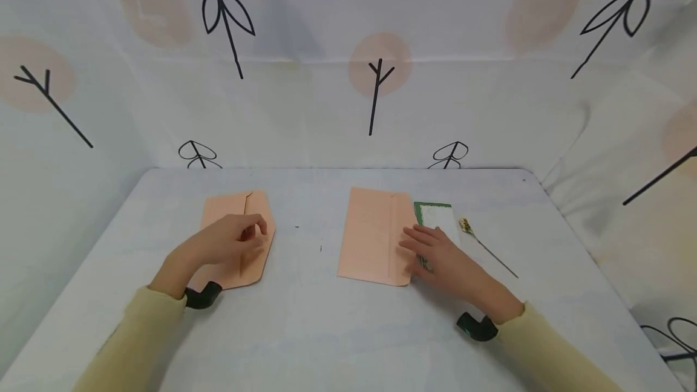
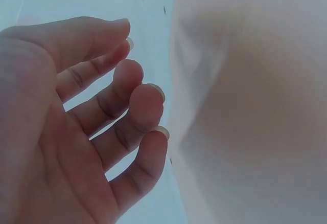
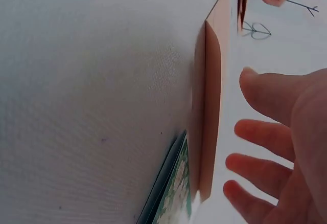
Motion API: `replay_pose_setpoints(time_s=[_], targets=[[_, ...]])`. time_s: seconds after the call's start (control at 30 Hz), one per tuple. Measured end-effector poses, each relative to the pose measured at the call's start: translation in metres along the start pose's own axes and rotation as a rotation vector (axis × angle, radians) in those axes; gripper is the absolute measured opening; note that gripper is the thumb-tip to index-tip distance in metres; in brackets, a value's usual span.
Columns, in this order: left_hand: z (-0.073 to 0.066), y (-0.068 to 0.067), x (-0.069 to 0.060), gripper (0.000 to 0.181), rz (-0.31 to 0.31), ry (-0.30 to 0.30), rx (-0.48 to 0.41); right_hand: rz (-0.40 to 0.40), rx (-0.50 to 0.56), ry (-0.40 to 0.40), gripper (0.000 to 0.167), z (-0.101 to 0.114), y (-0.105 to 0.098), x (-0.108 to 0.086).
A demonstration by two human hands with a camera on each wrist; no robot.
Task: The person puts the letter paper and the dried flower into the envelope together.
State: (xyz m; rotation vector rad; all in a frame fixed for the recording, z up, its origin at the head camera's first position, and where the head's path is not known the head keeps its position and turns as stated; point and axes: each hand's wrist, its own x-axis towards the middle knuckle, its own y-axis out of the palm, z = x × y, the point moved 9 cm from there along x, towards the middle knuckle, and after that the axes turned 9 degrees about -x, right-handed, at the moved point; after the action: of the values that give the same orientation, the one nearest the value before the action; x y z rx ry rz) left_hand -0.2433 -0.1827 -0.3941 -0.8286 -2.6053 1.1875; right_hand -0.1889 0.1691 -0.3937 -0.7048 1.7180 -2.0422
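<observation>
Over a peach envelope [image 1: 224,204] on the left, the left hand [image 1: 220,242] hovers with loosely bent fingers; the left wrist view shows nothing in this hand [image 2: 102,111]. A second peach envelope [image 1: 365,235] lies right of centre, its lengthwise seam facing up. The right hand [image 1: 449,265] is above its right edge and partly covers a green-bordered white card [image 1: 440,218]. In the right wrist view, the relaxed fingers of this hand [image 3: 286,147] stand apart from the envelope [image 3: 210,101] and card [image 3: 176,193], holding nothing.
A dried flower [image 1: 486,247] with a thin stem lies right of the card. Both wrists wear dark bands [image 1: 204,296]. The white table [image 1: 327,331] meets a patterned cloth [image 1: 305,114] at the back and sides.
</observation>
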Motion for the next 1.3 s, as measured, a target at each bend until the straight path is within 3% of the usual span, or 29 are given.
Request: replay_pose_setpoints(time_s=[0.2,0.4,0.63,0.83,1.3], targets=[[-0.029,0.02,0.012,0.008,0.059,0.078,0.018,0.056,-0.084,0.001,0.062,0.005,0.009,0.0],[-0.055,0.039,0.028,0.01,0.089,0.187,0.059,0.13,-0.117,0.038,0.067,0.005,0.015,-0.001],[-0.071,0.06,0.052,0.012,0.142,0.199,0.065,0.214,-0.095,0.014,0.07,0.007,0.022,-0.002],[-0.085,0.073,0.072,0.011,0.17,0.217,0.044,0.208,-0.051,-0.029,0.068,0.011,0.028,0.001],[-0.107,0.097,0.115,0.011,0.221,0.28,0.016,0.217,-0.066,-0.092,0.069,0.016,0.031,0.011]])
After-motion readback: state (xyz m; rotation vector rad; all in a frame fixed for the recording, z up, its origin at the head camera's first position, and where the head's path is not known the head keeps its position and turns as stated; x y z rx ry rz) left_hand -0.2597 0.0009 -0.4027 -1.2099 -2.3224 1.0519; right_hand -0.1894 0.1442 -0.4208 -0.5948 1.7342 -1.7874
